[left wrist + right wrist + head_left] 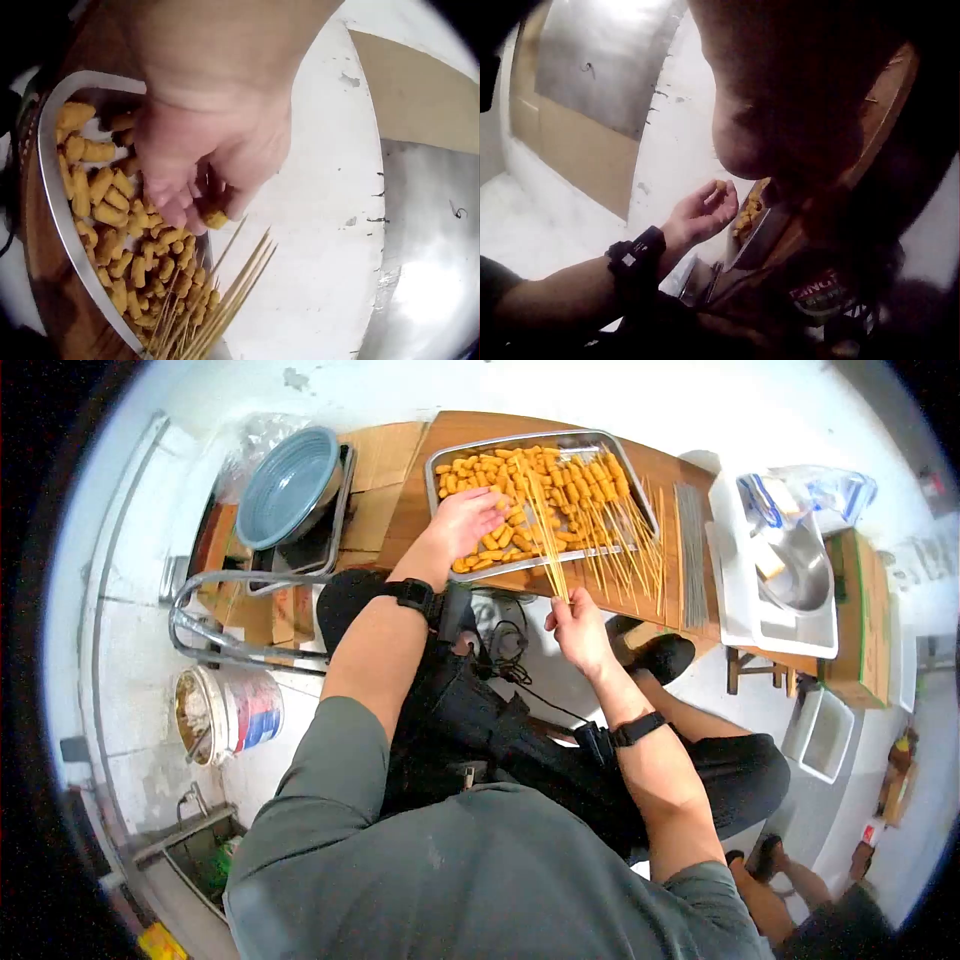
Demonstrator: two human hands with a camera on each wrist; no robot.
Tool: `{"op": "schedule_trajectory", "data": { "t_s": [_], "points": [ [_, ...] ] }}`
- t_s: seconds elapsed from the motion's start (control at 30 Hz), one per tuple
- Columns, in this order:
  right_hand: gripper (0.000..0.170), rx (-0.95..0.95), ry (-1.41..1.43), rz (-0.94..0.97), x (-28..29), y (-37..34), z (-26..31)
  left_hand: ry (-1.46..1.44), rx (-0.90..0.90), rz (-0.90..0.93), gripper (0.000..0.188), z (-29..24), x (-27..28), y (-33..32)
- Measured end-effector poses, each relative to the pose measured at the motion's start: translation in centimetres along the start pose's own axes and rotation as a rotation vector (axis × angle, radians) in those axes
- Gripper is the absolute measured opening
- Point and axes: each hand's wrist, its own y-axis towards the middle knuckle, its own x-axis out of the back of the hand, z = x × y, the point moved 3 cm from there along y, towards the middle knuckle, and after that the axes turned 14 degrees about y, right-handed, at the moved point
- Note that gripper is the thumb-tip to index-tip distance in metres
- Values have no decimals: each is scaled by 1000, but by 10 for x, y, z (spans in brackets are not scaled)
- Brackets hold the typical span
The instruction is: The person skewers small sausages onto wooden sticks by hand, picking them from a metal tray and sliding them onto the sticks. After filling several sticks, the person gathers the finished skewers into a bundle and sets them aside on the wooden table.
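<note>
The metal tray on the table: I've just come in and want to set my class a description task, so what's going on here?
A person is working at a metal tray with both hands. The left hand pinches a small orange-brown piece, while the right hand holds a bunch of thin sticks whose tips look bare. Many loose pieces lie in the tray, and loaded sticks rest along its right side.
</note>
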Motion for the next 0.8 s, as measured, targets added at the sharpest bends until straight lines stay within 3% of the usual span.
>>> {"op": "schedule_trajectory", "data": {
  "t_s": [0.07, 0.13, 0.17, 0.37, 0.43, 0.8],
  "points": [
    [20, 2, 27, 37, 0, 1, -7, -237, -14, -23, 24, 5, 3, 2],
    [18, -56, 64, 30, 2, 1, -10, -269, -27, -49, 23, 1, 0, -5],
    [18, 3, 46, 30, 4, 5, -19, -299, -38, -55, 23, -2, -4, -8],
    [17, -49, 168, 38, 0, -2, -4, -291, -20, -172, 20, -1, 4, 5],
    [18, -40, 147, 49, -2, -3, -2, -379, -48, -70, 24, -2, 5, 11],
    [20, 32, 15, 64, 1, -4, -4, -351, -94, -129, 14, -13, 21, 14]
  ]
}}
